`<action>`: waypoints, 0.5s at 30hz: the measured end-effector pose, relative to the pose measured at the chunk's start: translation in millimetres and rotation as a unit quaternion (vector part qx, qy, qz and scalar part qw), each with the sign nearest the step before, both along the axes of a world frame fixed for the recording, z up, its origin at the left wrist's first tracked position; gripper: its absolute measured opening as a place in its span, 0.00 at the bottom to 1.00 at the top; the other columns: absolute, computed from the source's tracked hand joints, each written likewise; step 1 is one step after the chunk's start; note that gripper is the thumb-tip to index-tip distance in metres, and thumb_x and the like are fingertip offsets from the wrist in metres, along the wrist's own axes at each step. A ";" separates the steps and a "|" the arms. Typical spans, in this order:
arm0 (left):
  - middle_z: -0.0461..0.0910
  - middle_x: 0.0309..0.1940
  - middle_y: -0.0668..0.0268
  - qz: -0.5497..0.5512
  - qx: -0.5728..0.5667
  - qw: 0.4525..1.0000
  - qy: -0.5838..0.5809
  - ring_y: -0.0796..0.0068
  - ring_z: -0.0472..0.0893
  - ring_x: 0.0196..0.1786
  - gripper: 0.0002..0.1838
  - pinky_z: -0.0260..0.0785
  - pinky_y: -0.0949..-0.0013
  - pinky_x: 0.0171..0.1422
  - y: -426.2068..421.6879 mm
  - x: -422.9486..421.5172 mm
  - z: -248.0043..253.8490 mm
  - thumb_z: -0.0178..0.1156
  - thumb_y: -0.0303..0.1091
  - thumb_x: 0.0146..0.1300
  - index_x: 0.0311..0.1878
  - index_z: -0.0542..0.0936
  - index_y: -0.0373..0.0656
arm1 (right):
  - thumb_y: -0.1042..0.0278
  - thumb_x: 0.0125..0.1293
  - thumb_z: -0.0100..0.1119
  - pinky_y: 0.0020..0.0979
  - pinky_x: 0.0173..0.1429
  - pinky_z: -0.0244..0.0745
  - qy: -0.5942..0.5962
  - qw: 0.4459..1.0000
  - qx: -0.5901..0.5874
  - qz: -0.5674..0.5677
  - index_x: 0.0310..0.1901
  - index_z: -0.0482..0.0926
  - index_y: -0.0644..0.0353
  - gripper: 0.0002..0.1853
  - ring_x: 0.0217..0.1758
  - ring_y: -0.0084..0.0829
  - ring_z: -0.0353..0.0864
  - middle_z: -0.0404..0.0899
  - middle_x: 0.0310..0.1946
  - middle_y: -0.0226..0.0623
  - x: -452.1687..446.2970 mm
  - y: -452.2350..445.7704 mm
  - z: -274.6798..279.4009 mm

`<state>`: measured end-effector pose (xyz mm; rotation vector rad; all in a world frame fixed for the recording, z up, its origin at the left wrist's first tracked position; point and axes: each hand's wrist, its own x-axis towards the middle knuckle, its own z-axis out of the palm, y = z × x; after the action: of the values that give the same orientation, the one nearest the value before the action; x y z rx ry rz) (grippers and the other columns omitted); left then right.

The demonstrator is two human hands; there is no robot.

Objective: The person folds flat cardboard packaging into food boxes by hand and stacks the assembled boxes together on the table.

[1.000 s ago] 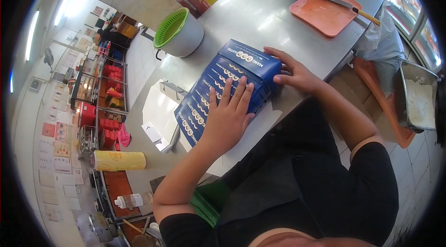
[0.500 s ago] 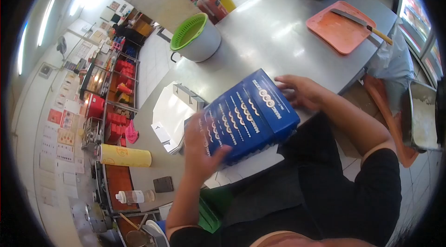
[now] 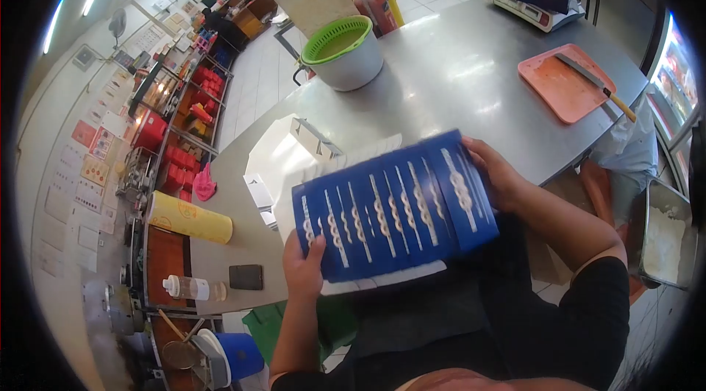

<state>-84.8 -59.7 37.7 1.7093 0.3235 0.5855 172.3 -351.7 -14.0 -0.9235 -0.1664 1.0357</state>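
Observation:
A blue cardboard box (image 3: pixel 382 207) printed with white lettering and ring-like patterns is held in front of my body, over the near edge of the steel table. My left hand (image 3: pixel 302 262) grips its left end, thumb on the printed face. At the right end, my right hand (image 3: pixel 489 174) is wrapped around the edge, with some fingers hidden behind the cardboard. White flaps or sheets show beyond and below the blue face. Folded white cardboard (image 3: pixel 283 152) lies on the table just past the box's left side.
On the steel table (image 3: pixel 434 82) stand a grey pot (image 3: pixel 353 67) with a green strainer (image 3: pixel 338 39), an orange tray (image 3: pixel 559 93) with a knife (image 3: pixel 585 75), and a scale (image 3: pixel 529 8) bearing another blue box. A phone (image 3: pixel 245 277), bottle (image 3: pixel 195 288) and yellow roll (image 3: pixel 190 217) are at left.
The box has turned so its printed face is more toward me, and white flaps now show at its edges. My right hand has closed around its right edge. The camera view has shifted.

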 end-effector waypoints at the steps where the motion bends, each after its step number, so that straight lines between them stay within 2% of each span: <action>1: 0.86 0.54 0.62 0.002 0.030 0.999 -0.017 0.76 0.83 0.53 0.19 0.76 0.68 0.62 -1.7 -8.7 -1.4 0.65 0.34 0.78 0.65 0.78 0.33 | 0.34 0.71 0.65 0.40 0.70 0.81 -0.002 1.000 0.029 0.011 0.74 0.70 0.67 0.45 0.67 0.40 0.82 0.78 0.64 0.52 0.2 -0.6 0.8; 4: 0.85 0.53 0.63 -0.027 0.110 0.991 -0.074 0.75 0.83 0.54 0.20 0.75 0.68 0.62 -3.0 -30.1 -11.2 0.67 0.33 0.77 0.64 0.78 0.32 | 0.34 0.61 0.75 0.47 0.76 0.75 -0.211 0.976 0.042 -0.043 0.79 0.61 0.60 0.55 0.72 0.49 0.76 0.70 0.69 0.57 -20.1 -15.7 35.2; 5: 0.86 0.51 0.63 -0.018 0.066 0.992 -0.107 0.74 0.83 0.53 0.20 0.74 0.68 0.61 -11.3 -30.8 -8.0 0.69 0.34 0.75 0.62 0.80 0.32 | 0.35 0.51 0.82 0.50 0.79 0.70 -0.213 0.976 0.050 0.002 0.82 0.50 0.53 0.65 0.76 0.55 0.69 0.63 0.71 0.58 -21.4 -17.9 54.2; 8: 0.85 0.57 0.60 -0.059 -0.001 0.993 -0.101 0.69 0.84 0.56 0.27 0.76 0.65 0.64 2.9 -52.1 -14.7 0.70 0.35 0.72 0.68 0.76 0.31 | 0.40 0.51 0.83 0.49 0.78 0.69 -0.316 0.946 0.073 -0.017 0.81 0.47 0.50 0.65 0.77 0.51 0.67 0.64 0.70 0.54 -26.9 -27.7 51.5; 9: 0.85 0.55 0.59 -0.006 0.011 0.994 -0.113 0.69 0.85 0.55 0.30 0.78 0.66 0.61 1.0 -49.9 -15.5 0.73 0.40 0.70 0.67 0.76 0.32 | 0.49 0.49 0.87 0.49 0.79 0.68 -0.333 0.938 0.099 -0.022 0.79 0.46 0.48 0.65 0.78 0.51 0.65 0.63 0.71 0.52 -29.6 -27.9 48.9; 12: 0.86 0.53 0.60 -0.037 -0.103 0.981 -0.160 0.69 0.86 0.52 0.34 0.78 0.67 0.58 11.7 -64.0 -17.6 0.79 0.43 0.66 0.65 0.78 0.30 | 0.58 0.48 0.88 0.49 0.79 0.67 -0.365 0.913 0.182 -0.006 0.78 0.47 0.48 0.63 0.79 0.51 0.64 0.61 0.72 0.50 -46.8 -27.9 48.6; 13: 0.87 0.55 0.58 -0.043 -0.122 0.979 -0.161 0.67 0.87 0.54 0.39 0.78 0.64 0.60 12.9 -69.2 -14.4 0.80 0.50 0.63 0.66 0.77 0.30 | 0.62 0.47 0.90 0.50 0.79 0.68 -0.387 0.896 0.217 0.002 0.76 0.49 0.48 0.63 0.79 0.52 0.63 0.59 0.74 0.53 -48.5 -27.8 42.0; 15: 0.87 0.54 0.59 -0.019 -0.166 0.973 -0.159 0.67 0.87 0.53 0.41 0.79 0.62 0.59 14.0 -87.3 -27.6 0.80 0.52 0.63 0.67 0.77 0.30 | 0.60 0.44 0.92 0.51 0.77 0.72 -0.464 0.856 0.229 0.004 0.75 0.49 0.49 0.64 0.80 0.55 0.64 0.56 0.75 0.59 -53.5 -27.8 41.3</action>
<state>-172.0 -45.7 10.2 1.2747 0.1478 0.7233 118.7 -379.5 27.3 -0.9065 -1.1766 0.4356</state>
